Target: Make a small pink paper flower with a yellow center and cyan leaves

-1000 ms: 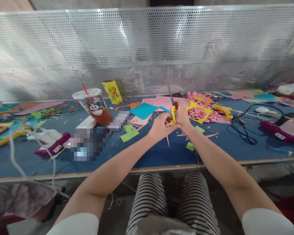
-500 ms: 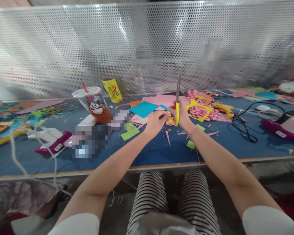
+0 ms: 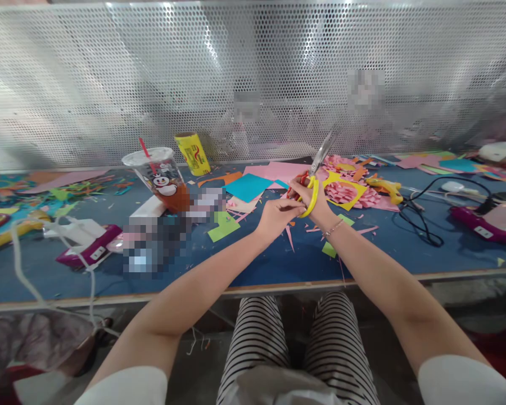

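Note:
My right hand [image 3: 316, 205] is closed on a pair of scissors [image 3: 319, 160] with yellow and red handles. Their blades point up and to the right, away from me. Close against it, my left hand [image 3: 278, 216] has its thumb and fingers pinched together beside the yellow handle; whatever they hold is hidden. Just beyond both hands lie a blue paper sheet [image 3: 248, 187] and pink paper sheets [image 3: 289, 170]. To the right of my right hand is a pile of pink paper flowers [image 3: 341, 192] with a yellow paper frame around part of it.
A plastic cup [image 3: 162, 183] with a red straw and a yellow tube [image 3: 194, 154] stand left of the hands. Green paper scraps [image 3: 223, 226] lie nearby. Purple power strips [image 3: 90, 247] sit toward both sides, with a black cable [image 3: 421, 225] at right. A perforated metal screen [image 3: 253, 67] rises behind.
The scissors have tilted, their blades swinging from nearly upright toward the right. My left hand has moved slightly right and down, closer to the yellow handle. A small yellow-pink piece by the fingers is now hidden.

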`<state>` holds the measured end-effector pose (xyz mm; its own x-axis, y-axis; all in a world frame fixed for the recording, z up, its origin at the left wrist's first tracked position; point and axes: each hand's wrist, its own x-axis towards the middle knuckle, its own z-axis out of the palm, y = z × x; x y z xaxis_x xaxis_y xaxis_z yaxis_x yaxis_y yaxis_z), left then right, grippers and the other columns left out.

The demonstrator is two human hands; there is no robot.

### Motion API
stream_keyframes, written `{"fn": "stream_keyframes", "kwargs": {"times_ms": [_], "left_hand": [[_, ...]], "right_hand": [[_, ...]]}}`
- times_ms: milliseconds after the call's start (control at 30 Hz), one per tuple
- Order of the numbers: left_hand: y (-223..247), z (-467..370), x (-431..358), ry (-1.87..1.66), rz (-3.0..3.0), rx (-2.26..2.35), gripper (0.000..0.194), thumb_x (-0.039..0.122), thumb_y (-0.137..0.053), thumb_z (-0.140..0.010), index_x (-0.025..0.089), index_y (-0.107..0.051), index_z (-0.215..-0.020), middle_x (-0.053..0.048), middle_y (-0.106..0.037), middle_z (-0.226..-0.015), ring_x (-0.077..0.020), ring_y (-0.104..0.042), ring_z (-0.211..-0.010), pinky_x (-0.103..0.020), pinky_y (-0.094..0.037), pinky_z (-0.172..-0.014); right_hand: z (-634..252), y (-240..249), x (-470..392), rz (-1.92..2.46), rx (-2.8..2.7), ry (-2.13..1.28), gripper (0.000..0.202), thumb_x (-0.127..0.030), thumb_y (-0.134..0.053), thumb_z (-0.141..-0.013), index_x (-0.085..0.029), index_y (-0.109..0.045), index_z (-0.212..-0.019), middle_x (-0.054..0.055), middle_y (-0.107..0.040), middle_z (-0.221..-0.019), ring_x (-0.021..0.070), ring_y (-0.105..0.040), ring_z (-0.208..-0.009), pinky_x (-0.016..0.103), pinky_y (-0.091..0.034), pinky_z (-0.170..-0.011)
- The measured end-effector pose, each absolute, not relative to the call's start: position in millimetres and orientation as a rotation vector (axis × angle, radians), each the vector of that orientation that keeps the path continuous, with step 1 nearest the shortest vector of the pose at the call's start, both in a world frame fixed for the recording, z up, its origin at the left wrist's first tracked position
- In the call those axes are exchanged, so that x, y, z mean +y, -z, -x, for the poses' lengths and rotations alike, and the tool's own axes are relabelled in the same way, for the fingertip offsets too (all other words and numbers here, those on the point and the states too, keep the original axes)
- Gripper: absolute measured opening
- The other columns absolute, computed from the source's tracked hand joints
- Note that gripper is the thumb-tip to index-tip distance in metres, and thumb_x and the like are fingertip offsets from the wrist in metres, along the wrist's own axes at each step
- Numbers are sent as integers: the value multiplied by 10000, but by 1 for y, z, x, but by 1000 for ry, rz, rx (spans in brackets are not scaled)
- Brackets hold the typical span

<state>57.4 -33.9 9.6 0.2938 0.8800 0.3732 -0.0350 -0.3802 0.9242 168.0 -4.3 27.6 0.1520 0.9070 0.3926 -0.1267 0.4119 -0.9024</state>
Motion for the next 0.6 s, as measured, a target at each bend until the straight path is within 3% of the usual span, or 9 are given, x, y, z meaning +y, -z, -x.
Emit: {"fn": "stream_keyframes", "kwargs": {"times_ms": [333, 600], "left_hand": [[-14, -55, -36, -1121, -1592, 748, 189, 293, -710, -634, 137, -676, -735, -35, -667, -705, -111, -586, -627, -257, -481, -614], [-32, -44, -38, -1274, -1726, 732, 108, 255, -638, -705, 154, -605, -690, -4, -610, -663, -90, -539, -603, -238, -443, -592]], "right_hand": [[-167, -32, -8, 931, -1220, -811, 257, -261, -621, -636, -218, -382, -721, -51, -529, -602, 86, -510, -540, 234, -439, -525], [-169, -30, -2, 850, -1245, -851, 328, -275, -635, -632, -233, -331, -748, -83, -426, -562, 83, -474, -503, 238, -410, -484]]}}
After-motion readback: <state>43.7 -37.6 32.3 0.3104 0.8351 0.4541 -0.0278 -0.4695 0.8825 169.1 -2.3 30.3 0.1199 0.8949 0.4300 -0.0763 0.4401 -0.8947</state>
